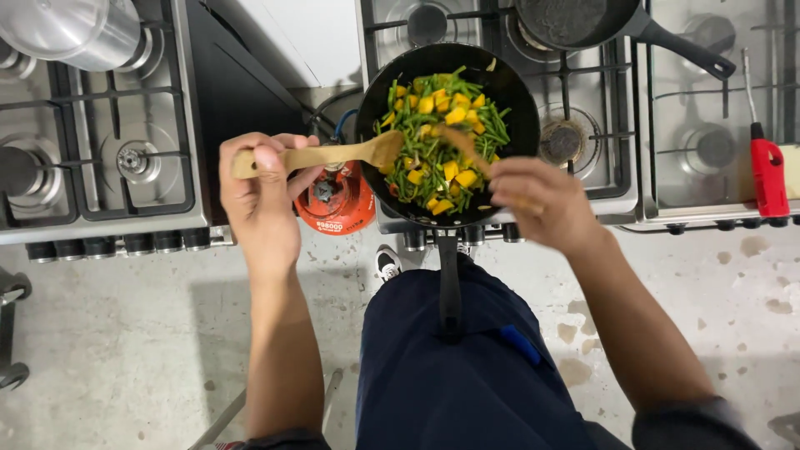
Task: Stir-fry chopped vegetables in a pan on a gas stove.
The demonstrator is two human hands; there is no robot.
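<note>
A black frying pan (pixel 508 92) sits on the stove in front of me, filled with green beans and yellow chunks (pixel 442 137). Its long handle (pixel 449 283) points toward my body. My left hand (pixel 260 196) grips the end of a wooden spoon (pixel 333 154) whose bowl rests at the pan's left rim. My right hand (pixel 537 200) hovers over the pan's near right edge, holding a second wooden utensil (pixel 461 143) that reaches into the vegetables; it is blurred.
An empty dark pan (pixel 583 21) stands on the back burner. A red stick lighter (pixel 767 171) lies on the right stove. A steel pot (pixel 75 29) sits on the left stove. An orange gas cylinder (pixel 337 204) stands on the floor between the stoves.
</note>
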